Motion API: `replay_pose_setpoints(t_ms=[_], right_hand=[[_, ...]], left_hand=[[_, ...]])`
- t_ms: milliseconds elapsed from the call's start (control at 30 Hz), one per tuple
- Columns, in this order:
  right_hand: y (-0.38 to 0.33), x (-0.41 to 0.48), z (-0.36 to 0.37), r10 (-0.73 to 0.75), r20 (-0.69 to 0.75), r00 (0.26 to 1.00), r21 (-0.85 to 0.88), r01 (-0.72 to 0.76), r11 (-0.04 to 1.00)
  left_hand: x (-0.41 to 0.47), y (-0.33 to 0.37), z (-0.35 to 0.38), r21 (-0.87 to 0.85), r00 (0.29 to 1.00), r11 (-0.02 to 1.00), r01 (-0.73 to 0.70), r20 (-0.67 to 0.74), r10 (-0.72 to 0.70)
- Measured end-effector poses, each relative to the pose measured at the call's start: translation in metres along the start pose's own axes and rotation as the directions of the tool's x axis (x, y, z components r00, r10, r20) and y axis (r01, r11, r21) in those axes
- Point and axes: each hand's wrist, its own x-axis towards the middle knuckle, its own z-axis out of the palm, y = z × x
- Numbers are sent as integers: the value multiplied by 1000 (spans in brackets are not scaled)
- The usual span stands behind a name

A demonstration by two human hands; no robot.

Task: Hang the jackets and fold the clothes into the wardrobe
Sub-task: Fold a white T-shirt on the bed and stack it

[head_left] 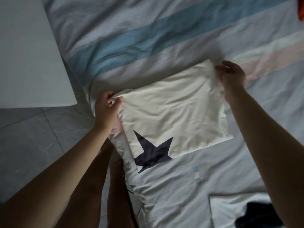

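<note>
A cream T-shirt (174, 109) with a dark star print lies folded into a rough rectangle on the striped bedsheet (131, 38). My left hand (107, 106) pinches the shirt's far left corner between thumb and fingers. My right hand (232, 78) grips the far right corner, fingers curled round the folded edge. The star sits at the near left part of the shirt, partly cut off by the fold.
A white cabinet surface (29, 60) stands at the left, over a grey tiled floor (32, 145). A white garment with dark fabric (256, 214) lies at the lower right. Something orange-red (301, 10) shows at the top right corner.
</note>
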Motion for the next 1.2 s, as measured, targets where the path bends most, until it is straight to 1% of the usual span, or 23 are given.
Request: replay_pose_setpoints(t_ms=[67,133,200,234,334,400,501,567,634,667,734,801,868,934,1001,1034,1101,1201], right_hand=[[6,0,2,-74,-4,997,-107,73,992],[11,-2,8,-132,64,989,-236,143,961],[17,-3,16,-147,97,984,-288,169,942],[19,-3,19,-154,68,986,-269,167,949],[21,6,24,-138,-81,987,-188,121,975],[21,13,25,-102,-126,987,-159,82,984],[22,13,23,-80,-123,989,-261,46,964],[24,6,18,-144,-175,974,-304,86,949],[33,-13,3,-188,-229,955,-298,115,947],[42,-25,-8,-175,-250,952,-294,97,951],[65,-58,-36,-87,-271,959,-298,2,954],[90,-90,-65,-14,-234,972,-264,-50,963],[107,-112,-88,8,-156,988,-268,-51,962],[117,-121,-100,13,-71,997,-320,-35,947],[114,-119,-100,0,-51,999,-348,-18,937],[112,-116,-99,1,-66,998,-317,-22,948],[112,-112,-97,23,-118,993,-194,-46,980],[122,-110,-98,70,-172,983,-55,-80,995]], left_hand=[[-2,0,0,-30,1000,999,16,-8,-16],[-6,0,2,-47,999,998,34,-32,-36],[-9,0,5,-60,997,997,38,-69,-42],[-10,0,6,-55,996,998,38,-84,-42],[-8,1,9,-24,994,999,37,-101,-39],[-4,0,8,-1,995,999,46,-90,-46],[-2,3,7,28,995,997,68,-78,-66],[-8,6,8,-11,989,994,111,-100,-112],[-24,2,10,-71,975,980,186,-107,-193],[-34,-1,12,-74,969,972,221,-92,-227],[-60,-5,15,-58,962,961,269,-36,-271],[-88,-9,19,-49,955,954,297,23,-296],[-112,-19,20,-40,939,942,334,97,-329],[-130,-37,20,16,913,928,373,170,-370],[-139,-47,16,87,892,923,375,237,-385],[-145,-49,16,104,879,919,379,268,-393],[-155,-51,18,144,868,924,354,317,-381],[-165,-57,19,239,871,925,296,331,-364]])
